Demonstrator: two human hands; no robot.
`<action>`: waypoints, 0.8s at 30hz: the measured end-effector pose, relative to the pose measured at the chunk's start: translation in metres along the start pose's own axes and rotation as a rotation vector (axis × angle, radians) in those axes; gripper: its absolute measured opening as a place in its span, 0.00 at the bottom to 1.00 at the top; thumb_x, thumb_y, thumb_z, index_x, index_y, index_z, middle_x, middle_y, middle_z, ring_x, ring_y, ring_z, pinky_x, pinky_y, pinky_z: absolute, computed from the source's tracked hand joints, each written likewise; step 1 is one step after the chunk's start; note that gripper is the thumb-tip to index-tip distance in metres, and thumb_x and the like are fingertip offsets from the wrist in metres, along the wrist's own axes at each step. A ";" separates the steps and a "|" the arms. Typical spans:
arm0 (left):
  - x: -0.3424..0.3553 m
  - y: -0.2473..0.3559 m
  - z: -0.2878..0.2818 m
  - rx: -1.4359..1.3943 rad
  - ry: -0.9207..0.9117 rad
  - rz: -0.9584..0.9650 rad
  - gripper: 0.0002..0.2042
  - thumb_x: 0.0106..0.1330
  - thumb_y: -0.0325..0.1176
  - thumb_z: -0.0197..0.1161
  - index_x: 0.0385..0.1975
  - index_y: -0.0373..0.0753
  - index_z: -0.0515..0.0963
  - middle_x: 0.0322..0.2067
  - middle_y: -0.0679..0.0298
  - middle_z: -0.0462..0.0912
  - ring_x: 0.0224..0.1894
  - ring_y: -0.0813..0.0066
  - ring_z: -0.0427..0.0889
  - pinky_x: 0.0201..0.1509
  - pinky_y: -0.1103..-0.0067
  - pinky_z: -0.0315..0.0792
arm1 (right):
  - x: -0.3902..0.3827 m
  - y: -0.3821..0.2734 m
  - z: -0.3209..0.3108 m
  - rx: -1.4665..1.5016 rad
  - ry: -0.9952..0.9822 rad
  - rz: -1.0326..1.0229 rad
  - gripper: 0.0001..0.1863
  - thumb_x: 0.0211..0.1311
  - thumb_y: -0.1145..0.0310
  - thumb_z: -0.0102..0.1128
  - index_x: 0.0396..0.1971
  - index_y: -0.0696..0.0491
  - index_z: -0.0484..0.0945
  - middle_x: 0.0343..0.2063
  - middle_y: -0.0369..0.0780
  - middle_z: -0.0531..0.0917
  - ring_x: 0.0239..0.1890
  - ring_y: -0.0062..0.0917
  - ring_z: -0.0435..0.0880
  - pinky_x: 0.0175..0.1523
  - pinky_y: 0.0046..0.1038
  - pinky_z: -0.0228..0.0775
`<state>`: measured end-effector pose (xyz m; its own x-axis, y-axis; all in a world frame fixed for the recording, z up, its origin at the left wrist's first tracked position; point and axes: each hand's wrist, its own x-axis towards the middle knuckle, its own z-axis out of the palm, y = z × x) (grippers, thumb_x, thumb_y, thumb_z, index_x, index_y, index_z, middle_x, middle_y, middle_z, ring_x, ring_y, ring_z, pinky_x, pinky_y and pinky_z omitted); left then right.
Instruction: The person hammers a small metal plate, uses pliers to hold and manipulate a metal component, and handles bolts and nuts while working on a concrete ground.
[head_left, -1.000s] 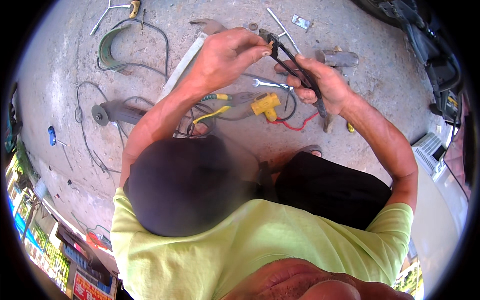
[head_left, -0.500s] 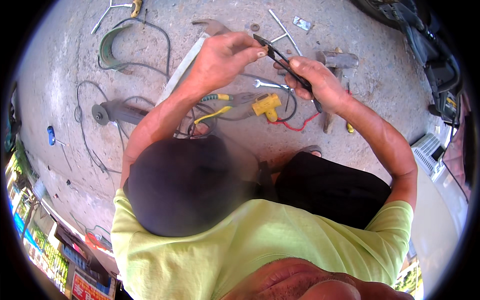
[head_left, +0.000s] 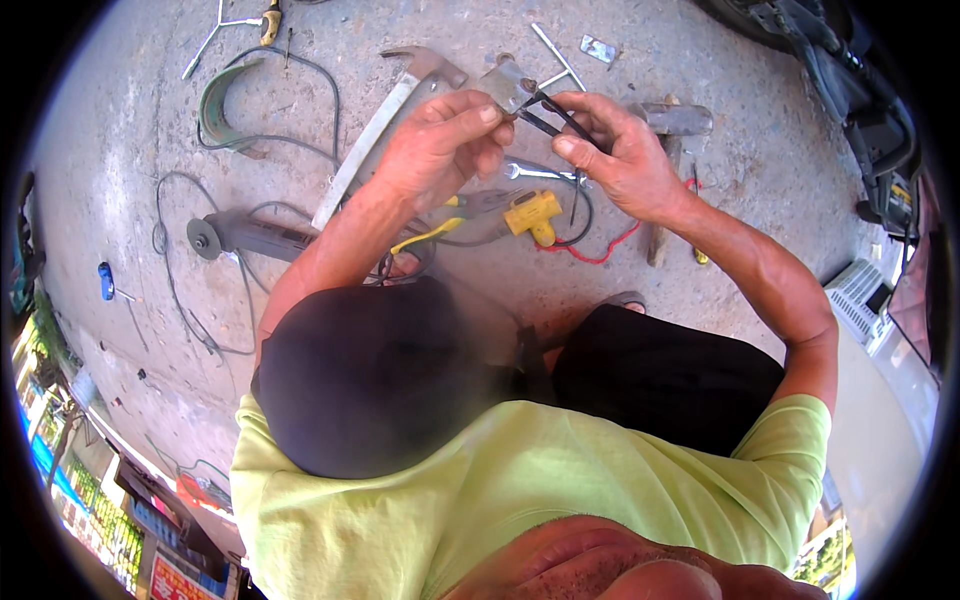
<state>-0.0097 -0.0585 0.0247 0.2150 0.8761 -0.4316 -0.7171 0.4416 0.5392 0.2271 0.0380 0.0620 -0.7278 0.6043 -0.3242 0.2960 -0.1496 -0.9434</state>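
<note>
My left hand (head_left: pixel 440 145) is closed, its thumb and fingers pinching the lower edge of a small grey metal plate (head_left: pixel 508 84) with worn, rusty spots. My right hand (head_left: pixel 625 155) is wrapped round a black two-armed piece (head_left: pixel 566 112), whose slim arms spread in a V from the plate. Whether plate and arms are one part I cannot tell. Both hands are raised over the concrete ground. Beside my left hand a hammer (head_left: pixel 372 140) with a pale handle lies on the ground. Below my right hand lie an open-end wrench (head_left: pixel 530 171) and a yellow tool body (head_left: pixel 532 212).
An angle grinder (head_left: pixel 250 232) with its cable lies at the left, near a blue-handled screwdriver (head_left: pixel 107 282). A T-handle wrench (head_left: pixel 557 57) and a short-handled mallet (head_left: pixel 675 118) lie farther off. Yellow-handled pliers (head_left: pixel 428 235) rest among cables. Motorbike parts (head_left: pixel 870 130) stand at the right.
The black piece has turned, so the plate's flat face and the spread arms now show. My left hand has dropped a little; my right hand has shifted left along the arms.
</note>
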 end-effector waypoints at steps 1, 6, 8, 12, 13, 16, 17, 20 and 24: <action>-0.001 -0.001 0.001 0.019 0.004 0.029 0.07 0.73 0.34 0.63 0.42 0.37 0.80 0.34 0.62 0.84 0.28 0.74 0.79 0.34 0.77 0.73 | 0.000 -0.003 0.001 0.000 -0.004 0.015 0.25 0.71 0.64 0.67 0.62 0.60 0.74 0.49 0.37 0.80 0.49 0.17 0.78 0.56 0.25 0.74; -0.004 -0.006 0.005 -0.006 -0.009 0.082 0.08 0.74 0.35 0.63 0.45 0.37 0.80 0.34 0.63 0.84 0.28 0.74 0.79 0.33 0.78 0.73 | -0.001 0.000 0.001 -0.054 0.002 -0.013 0.26 0.69 0.65 0.70 0.62 0.59 0.74 0.42 0.34 0.79 0.43 0.15 0.75 0.50 0.22 0.73; -0.006 -0.006 0.003 -0.062 -0.058 0.039 0.09 0.74 0.35 0.63 0.46 0.37 0.80 0.34 0.63 0.84 0.28 0.75 0.79 0.32 0.79 0.72 | -0.001 0.001 0.002 -0.077 0.003 -0.070 0.27 0.68 0.65 0.70 0.62 0.58 0.74 0.39 0.32 0.78 0.41 0.14 0.74 0.47 0.22 0.71; -0.010 -0.008 0.000 -0.101 -0.119 0.031 0.11 0.74 0.35 0.63 0.49 0.37 0.80 0.34 0.64 0.83 0.28 0.76 0.79 0.31 0.79 0.71 | -0.003 -0.008 0.002 -0.164 0.002 -0.125 0.27 0.67 0.64 0.71 0.61 0.59 0.75 0.36 0.31 0.77 0.38 0.13 0.73 0.43 0.22 0.70; -0.010 -0.008 0.000 -0.109 -0.128 0.032 0.11 0.74 0.35 0.63 0.49 0.37 0.80 0.34 0.64 0.83 0.29 0.76 0.79 0.31 0.79 0.71 | -0.002 -0.009 0.001 -0.169 -0.008 -0.126 0.27 0.67 0.64 0.71 0.61 0.60 0.75 0.36 0.31 0.77 0.37 0.13 0.73 0.43 0.22 0.71; -0.011 -0.007 0.000 -0.092 -0.133 0.065 0.11 0.73 0.36 0.64 0.47 0.36 0.80 0.33 0.64 0.83 0.29 0.75 0.79 0.33 0.77 0.72 | -0.003 -0.012 0.000 -0.146 -0.032 -0.093 0.28 0.67 0.63 0.72 0.61 0.61 0.75 0.36 0.32 0.78 0.37 0.14 0.73 0.43 0.22 0.72; -0.011 -0.006 0.000 -0.059 -0.122 0.092 0.10 0.73 0.36 0.64 0.47 0.36 0.80 0.33 0.63 0.83 0.29 0.74 0.80 0.33 0.77 0.73 | -0.004 -0.013 0.001 -0.131 -0.039 -0.076 0.28 0.67 0.63 0.72 0.61 0.61 0.75 0.36 0.32 0.78 0.37 0.14 0.74 0.43 0.22 0.72; -0.011 -0.006 -0.001 0.024 -0.076 0.164 0.09 0.72 0.34 0.66 0.44 0.36 0.80 0.32 0.61 0.83 0.30 0.72 0.80 0.35 0.75 0.74 | -0.004 -0.011 0.004 -0.097 -0.024 -0.054 0.29 0.66 0.62 0.72 0.61 0.62 0.75 0.37 0.33 0.79 0.39 0.14 0.75 0.43 0.22 0.72; -0.011 -0.006 -0.001 0.123 -0.046 0.263 0.08 0.71 0.33 0.67 0.41 0.35 0.79 0.31 0.59 0.84 0.31 0.72 0.82 0.37 0.74 0.76 | -0.005 -0.013 0.007 -0.074 -0.024 -0.021 0.28 0.68 0.63 0.70 0.62 0.61 0.73 0.35 0.33 0.80 0.36 0.13 0.75 0.41 0.21 0.72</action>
<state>-0.0082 -0.0714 0.0257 0.0642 0.9701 -0.2339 -0.6667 0.2161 0.7134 0.2226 0.0318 0.0755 -0.7489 0.5872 -0.3072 0.3251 -0.0785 -0.9424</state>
